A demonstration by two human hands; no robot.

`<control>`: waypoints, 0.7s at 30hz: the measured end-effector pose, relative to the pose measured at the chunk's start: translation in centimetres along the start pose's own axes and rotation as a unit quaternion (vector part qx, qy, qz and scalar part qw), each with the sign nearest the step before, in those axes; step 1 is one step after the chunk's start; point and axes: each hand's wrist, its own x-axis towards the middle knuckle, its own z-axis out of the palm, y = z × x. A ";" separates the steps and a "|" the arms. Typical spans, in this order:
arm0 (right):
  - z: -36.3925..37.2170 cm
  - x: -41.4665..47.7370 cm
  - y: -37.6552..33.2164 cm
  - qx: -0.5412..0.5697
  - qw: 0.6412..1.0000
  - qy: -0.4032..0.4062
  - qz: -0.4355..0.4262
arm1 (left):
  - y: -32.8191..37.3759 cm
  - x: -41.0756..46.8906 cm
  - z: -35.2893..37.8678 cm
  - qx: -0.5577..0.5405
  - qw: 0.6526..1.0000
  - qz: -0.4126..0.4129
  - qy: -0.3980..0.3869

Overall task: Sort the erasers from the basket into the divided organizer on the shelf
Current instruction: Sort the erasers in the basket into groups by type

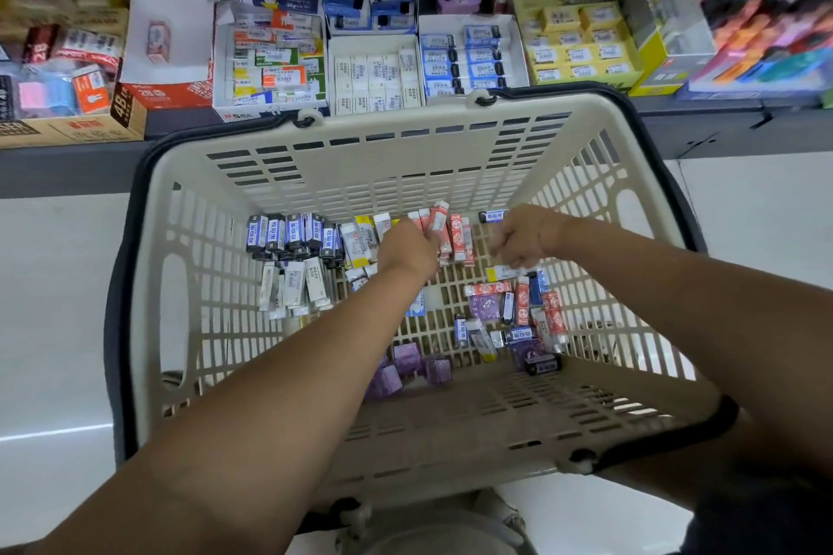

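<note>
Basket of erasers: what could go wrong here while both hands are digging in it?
1. The left hand seems to grip several red-and-white erasers at once; one may slip back into the basket.
2. The blue-labelled erasers could land in the wrong shelf box, since several boxes hold similar blue packs.
3. The right hand works close beside the left and may knock the standing row over.

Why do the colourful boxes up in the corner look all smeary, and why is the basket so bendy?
Head view: the colourful boxes at top right are smeared by motion blur; the cream plastic basket bulges from wide-angle distortion.
</note>
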 end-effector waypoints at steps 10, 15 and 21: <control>2.7 -1.3 1.4 -0.353 0.929 -0.091 -0.071 | 1.7 -2.9 0.0 0.244 0.957 0.122 0.096; 2.9 -0.7 1.2 -0.430 0.894 -0.087 -0.089 | -0.7 -4.5 3.3 0.264 0.902 0.303 -0.159; 3.1 -0.8 0.9 -0.474 0.869 -0.090 -0.112 | -1.9 -3.2 5.6 0.304 0.892 0.276 -0.187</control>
